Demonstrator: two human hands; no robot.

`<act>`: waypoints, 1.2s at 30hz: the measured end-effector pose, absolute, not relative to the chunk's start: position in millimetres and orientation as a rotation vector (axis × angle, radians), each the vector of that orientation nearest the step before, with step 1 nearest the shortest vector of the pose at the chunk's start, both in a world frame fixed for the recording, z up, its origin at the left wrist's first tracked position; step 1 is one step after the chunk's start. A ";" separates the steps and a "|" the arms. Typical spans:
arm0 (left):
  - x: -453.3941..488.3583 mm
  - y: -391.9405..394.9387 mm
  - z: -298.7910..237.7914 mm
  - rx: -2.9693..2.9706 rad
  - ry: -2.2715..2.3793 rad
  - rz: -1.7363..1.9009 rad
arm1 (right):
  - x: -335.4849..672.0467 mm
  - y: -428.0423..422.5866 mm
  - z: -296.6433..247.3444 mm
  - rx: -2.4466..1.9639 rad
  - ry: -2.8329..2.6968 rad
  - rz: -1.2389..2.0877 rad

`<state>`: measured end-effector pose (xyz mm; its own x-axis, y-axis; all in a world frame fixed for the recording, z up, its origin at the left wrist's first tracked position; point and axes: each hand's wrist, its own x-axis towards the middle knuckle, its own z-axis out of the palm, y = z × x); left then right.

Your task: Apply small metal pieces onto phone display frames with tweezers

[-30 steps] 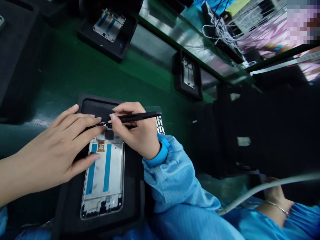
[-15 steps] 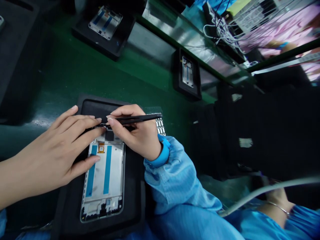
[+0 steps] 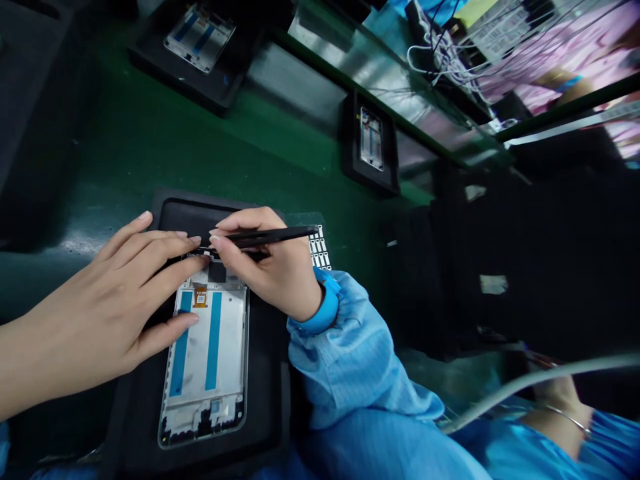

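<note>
A white phone frame (image 3: pixel 206 363) with two blue strips lies in a black foam tray (image 3: pixel 270 407) in front of me. My left hand (image 3: pixel 115 300) rests flat on the frame's left edge, fingers stretched toward its top end. My right hand (image 3: pixel 265 263) pinches black tweezers (image 3: pixel 270 235), whose tips meet my left fingertips at the frame's top. What the tips hold is too small to make out. A sheet of small white parts (image 3: pixel 319 248) lies just behind my right wrist.
Two more black trays with phone frames, one (image 3: pixel 370 143) at centre and one (image 3: pixel 200 47) at upper left, sit on the green belt (image 3: pixel 165 147). A metal rail (image 3: pixel 380 80) and cables (image 3: pixel 450 53) run behind. Another person's arm (image 3: pixel 560 417) with a bracelet is at lower right.
Both hands stay at the frame's top with only slight shifts. The view has tilted a little, and the far trays have drifted up and left in the picture.
</note>
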<state>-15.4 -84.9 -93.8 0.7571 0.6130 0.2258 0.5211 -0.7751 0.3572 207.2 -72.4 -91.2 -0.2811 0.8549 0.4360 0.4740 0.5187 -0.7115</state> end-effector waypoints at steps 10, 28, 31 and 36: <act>-13.6 -85.2 -94.4 2.645 0.920 0.478 | 202.4 -65.7 -92.5 -1.112 -1.960 0.636; -14.1 -84.6 -92.4 2.689 0.892 0.435 | 205.8 -64.4 -95.5 -1.092 -2.023 0.563; -14.1 -84.8 -93.7 2.693 0.886 0.435 | 208.4 -64.2 -93.9 -1.067 -2.011 0.513; -18.7 -82.7 -84.8 2.726 0.835 0.407 | 236.3 -53.4 -82.2 -1.153 -1.902 0.383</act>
<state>-18.7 -82.7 -84.8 0.7955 0.5760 0.1882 0.5029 -0.8008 0.3253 236.3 -53.4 -82.2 -0.2077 0.8345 0.5103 0.5718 0.5269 -0.6288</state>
